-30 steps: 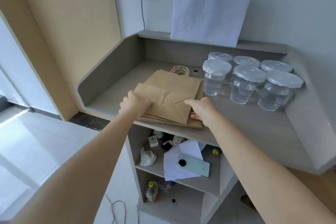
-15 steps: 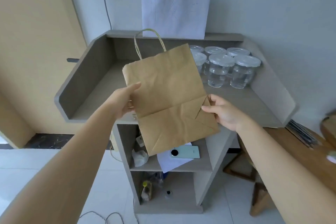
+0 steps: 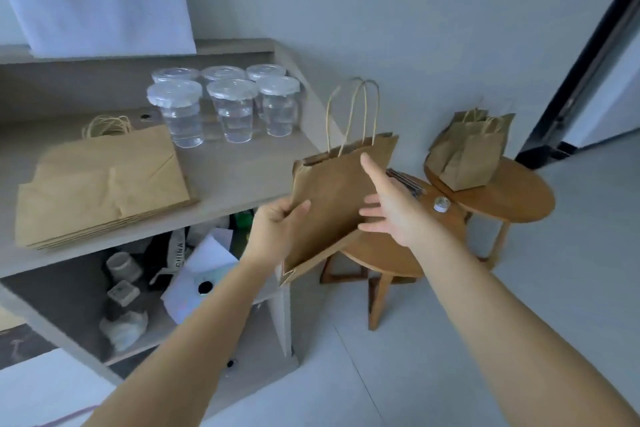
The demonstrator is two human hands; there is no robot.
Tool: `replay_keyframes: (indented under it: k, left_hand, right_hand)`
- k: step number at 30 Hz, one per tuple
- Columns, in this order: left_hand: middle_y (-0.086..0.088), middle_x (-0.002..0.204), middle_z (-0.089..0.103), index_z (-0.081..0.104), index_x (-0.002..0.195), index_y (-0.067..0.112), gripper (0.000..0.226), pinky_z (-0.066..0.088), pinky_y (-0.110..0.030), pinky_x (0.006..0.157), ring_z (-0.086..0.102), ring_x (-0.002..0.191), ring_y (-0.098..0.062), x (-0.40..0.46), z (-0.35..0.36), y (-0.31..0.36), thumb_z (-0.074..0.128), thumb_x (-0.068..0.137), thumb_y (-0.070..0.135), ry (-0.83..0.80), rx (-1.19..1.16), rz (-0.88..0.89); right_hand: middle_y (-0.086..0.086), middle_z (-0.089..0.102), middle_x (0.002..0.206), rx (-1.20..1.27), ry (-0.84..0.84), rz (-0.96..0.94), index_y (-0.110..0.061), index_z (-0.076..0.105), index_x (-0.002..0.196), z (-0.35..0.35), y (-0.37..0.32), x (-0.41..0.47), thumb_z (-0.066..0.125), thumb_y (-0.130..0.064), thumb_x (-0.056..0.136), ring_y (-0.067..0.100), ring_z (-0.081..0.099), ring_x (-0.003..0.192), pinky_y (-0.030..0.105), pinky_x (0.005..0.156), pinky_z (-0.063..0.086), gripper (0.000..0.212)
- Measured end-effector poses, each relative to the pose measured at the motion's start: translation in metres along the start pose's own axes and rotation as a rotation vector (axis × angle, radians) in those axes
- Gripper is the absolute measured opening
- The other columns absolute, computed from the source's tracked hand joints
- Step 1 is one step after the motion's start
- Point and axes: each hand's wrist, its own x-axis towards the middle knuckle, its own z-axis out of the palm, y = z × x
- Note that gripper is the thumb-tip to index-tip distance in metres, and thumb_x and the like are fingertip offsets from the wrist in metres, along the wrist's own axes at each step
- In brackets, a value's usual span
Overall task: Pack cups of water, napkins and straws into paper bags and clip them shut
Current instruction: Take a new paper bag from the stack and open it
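A flat brown paper bag (image 3: 332, 198) with twine handles hangs in the air to the right of the counter. My left hand (image 3: 277, 222) grips its lower left edge. My right hand (image 3: 388, 208) lies against the bag's right side with straight, spread fingers. A stack of folded paper bags (image 3: 100, 184) lies on the grey counter (image 3: 235, 177). Several lidded clear cups of water (image 3: 228, 107) stand at the counter's back. Dark straws (image 3: 408, 180) lie on a round wooden table behind my right hand.
Two round wooden tables (image 3: 502, 198) stand right of the counter; the far one carries standing paper bags (image 3: 471, 152), the near one a small white round thing (image 3: 441, 204). Shelves under the counter hold clutter and a phone (image 3: 207, 284). A dark door frame (image 3: 581, 62) is at right.
The bag went from the counter stack up and to the right. The view swung right with it. My right hand let go of the bag's corner and now lies flat on its side.
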Motion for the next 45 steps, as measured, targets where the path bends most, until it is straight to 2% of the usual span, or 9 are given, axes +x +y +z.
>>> replay_keyframes:
  k: [9,13,16,19,24,27,34,42,45]
  left_hand:
    - [0.016,0.065,0.053,0.069,0.086,0.004,0.016,0.032,0.001,0.058,0.046,0.056,0.016,-0.03,0.084,-0.038,0.055,0.093,0.005,-0.042,0.274,0.292]
    - [0.022,0.079,0.061,0.072,0.096,0.011,0.02,0.035,0.001,0.064,0.051,0.066,0.02,-0.039,0.089,-0.039,0.054,0.093,0.002,-0.044,0.298,0.239]
    - [0.023,0.097,0.068,0.063,0.115,0.033,0.042,0.044,-0.011,0.085,0.061,0.094,0.008,-0.041,0.086,-0.034,0.064,0.081,0.008,-0.331,0.215,0.042]
    - [0.005,0.13,0.056,0.045,0.136,0.025,0.086,0.048,-0.028,0.09,0.052,0.119,-0.008,-0.039,0.076,-0.03,0.061,0.052,0.03,-0.701,-0.038,-0.382]
    - [-0.002,0.11,0.069,0.068,0.108,0.035,0.039,0.052,-0.041,0.083,0.066,0.101,-0.021,-0.024,0.078,-0.017,0.056,0.08,0.058,-0.404,-0.292,-0.554]
    - [0.0,0.134,0.054,0.041,0.139,0.034,0.086,0.046,-0.051,0.098,0.055,0.12,-0.026,-0.024,0.085,-0.018,0.059,0.066,0.076,-0.419,-0.14,-0.522]
    - [-0.012,0.073,0.06,0.057,0.083,0.006,0.022,0.056,-0.04,0.073,0.061,0.068,-0.027,-0.016,0.086,-0.003,0.036,0.081,0.001,-0.311,-0.176,-0.644]
    - [-0.011,0.071,0.064,0.055,0.08,0.011,0.022,0.056,-0.03,0.054,0.065,0.063,-0.024,-0.015,0.093,-0.011,0.039,0.091,0.0,-0.203,0.263,-0.6]
    - [-0.007,0.069,0.055,0.048,0.074,0.001,0.019,0.04,-0.022,0.046,0.057,0.062,-0.024,-0.01,0.087,-0.016,0.037,0.089,0.0,-0.173,0.708,-0.452]
  right_hand:
    - [0.024,0.059,0.117,0.429,-0.095,0.135,-0.01,0.052,0.123,-0.067,0.032,0.002,0.054,-0.027,0.094,0.035,0.067,0.09,0.04,0.07,0.057,0.034]
    - [0.013,0.069,0.086,0.509,-0.142,0.093,-0.008,0.057,0.102,-0.076,0.046,0.002,0.048,-0.014,0.096,0.024,0.071,0.067,0.031,0.056,0.056,0.012]
    - [0.007,0.067,0.068,0.388,-0.109,0.042,-0.009,0.056,0.094,-0.073,0.054,0.004,0.038,0.003,0.091,0.018,0.066,0.06,0.026,0.051,0.054,0.022]
    - [0.001,0.06,0.072,-0.02,-0.071,-0.126,-0.011,0.055,0.093,-0.072,0.059,0.0,0.036,0.006,0.088,0.011,0.057,0.062,0.02,0.048,0.048,0.026]
    - [-0.018,0.06,0.06,-0.452,-0.184,-0.369,-0.011,0.049,0.101,-0.061,0.077,-0.004,0.038,0.0,0.089,-0.005,0.056,0.06,0.019,0.059,0.044,0.02]
    - [-0.008,0.067,0.096,-0.545,-0.26,-0.458,-0.029,0.056,0.115,-0.049,0.082,-0.01,0.041,-0.009,0.091,0.01,0.063,0.093,0.033,0.083,0.052,0.035]
    - [0.011,0.065,0.092,-0.557,-0.215,-0.36,-0.015,0.061,0.096,-0.051,0.09,-0.01,0.04,-0.007,0.091,0.028,0.061,0.09,0.043,0.081,0.05,0.023]
    - [0.011,0.058,0.083,-0.935,-0.074,-0.218,0.001,0.055,0.089,-0.05,0.096,-0.006,0.049,-0.01,0.091,0.027,0.054,0.072,0.034,0.065,0.044,0.012]
    - [0.002,0.044,0.067,-1.115,0.044,-0.204,-0.009,0.039,0.065,-0.057,0.089,-0.003,0.045,-0.001,0.09,0.015,0.041,0.053,0.023,0.047,0.032,0.027]
